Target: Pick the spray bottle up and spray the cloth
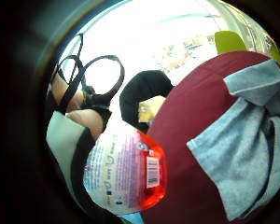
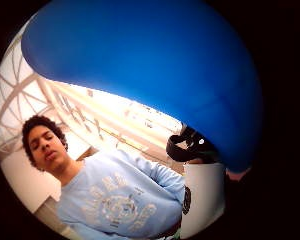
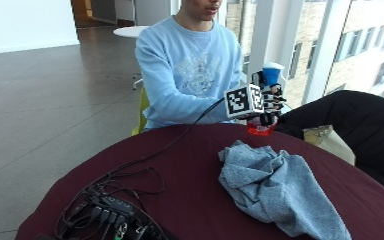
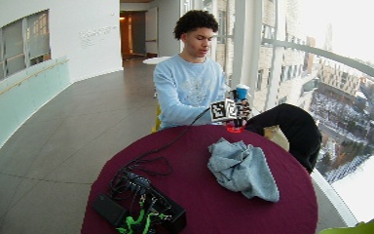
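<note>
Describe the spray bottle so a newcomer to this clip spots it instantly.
Find the round maroon table; at its far edge the seated person's gloved right hand holds the spray bottle upright above the tabletop. Its blue cap and red base set it apart from the crumpled grey-blue cloth.

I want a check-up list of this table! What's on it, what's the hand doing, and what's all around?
Surface: round table with a dark red cover.
Job's things: spray bottle, blue top, red liquid, lifted above the table's far edge; grey cloth lies crumpled on the table.
Clutter: black electronics box at the near edge.
Hand: gloved right hand grips the bottle.
Cables: black cables across the table.
Surroundings: black bag beside the table; windows.
</note>
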`<action>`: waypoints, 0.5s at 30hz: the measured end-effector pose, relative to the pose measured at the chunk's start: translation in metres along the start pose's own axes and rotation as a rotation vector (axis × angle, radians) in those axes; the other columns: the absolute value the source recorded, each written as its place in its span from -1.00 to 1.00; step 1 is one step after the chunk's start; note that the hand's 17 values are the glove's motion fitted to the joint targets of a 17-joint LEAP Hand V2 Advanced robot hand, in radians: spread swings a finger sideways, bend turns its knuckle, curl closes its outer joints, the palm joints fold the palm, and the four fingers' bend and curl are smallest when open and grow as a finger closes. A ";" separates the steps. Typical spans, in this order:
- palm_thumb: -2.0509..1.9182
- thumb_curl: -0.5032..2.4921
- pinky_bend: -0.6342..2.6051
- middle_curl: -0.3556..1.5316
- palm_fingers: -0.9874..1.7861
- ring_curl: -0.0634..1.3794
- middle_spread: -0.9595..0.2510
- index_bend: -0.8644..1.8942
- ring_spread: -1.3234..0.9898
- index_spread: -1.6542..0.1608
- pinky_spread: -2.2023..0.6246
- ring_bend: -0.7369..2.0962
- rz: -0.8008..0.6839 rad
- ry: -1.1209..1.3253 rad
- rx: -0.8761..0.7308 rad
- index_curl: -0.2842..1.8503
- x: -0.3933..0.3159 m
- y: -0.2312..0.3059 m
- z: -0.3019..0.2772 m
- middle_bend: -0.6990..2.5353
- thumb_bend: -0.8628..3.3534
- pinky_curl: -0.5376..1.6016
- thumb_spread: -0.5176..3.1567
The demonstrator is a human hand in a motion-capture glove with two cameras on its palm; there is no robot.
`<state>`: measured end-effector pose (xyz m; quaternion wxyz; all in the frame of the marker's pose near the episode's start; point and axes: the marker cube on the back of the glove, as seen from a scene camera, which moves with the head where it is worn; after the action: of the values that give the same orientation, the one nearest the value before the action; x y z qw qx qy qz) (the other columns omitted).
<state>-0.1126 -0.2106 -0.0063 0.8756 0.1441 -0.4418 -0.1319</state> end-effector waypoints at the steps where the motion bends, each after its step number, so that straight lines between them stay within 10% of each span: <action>1: 0.50 -0.23 -0.42 -0.09 0.52 -0.36 0.44 -0.29 0.11 0.63 0.62 -0.06 -0.008 -0.001 0.001 -0.48 0.002 0.000 0.006 -0.33 -0.60 -0.15 -0.29; 15: 0.48 -0.23 -0.42 -0.09 0.52 -0.36 0.44 -0.29 0.11 0.63 0.62 -0.07 -0.018 0.016 0.022 -0.47 0.021 0.001 0.029 -0.33 -0.61 -0.16 -0.27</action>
<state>-0.1243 -0.2214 0.0259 0.8763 0.1588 -0.4348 -0.1335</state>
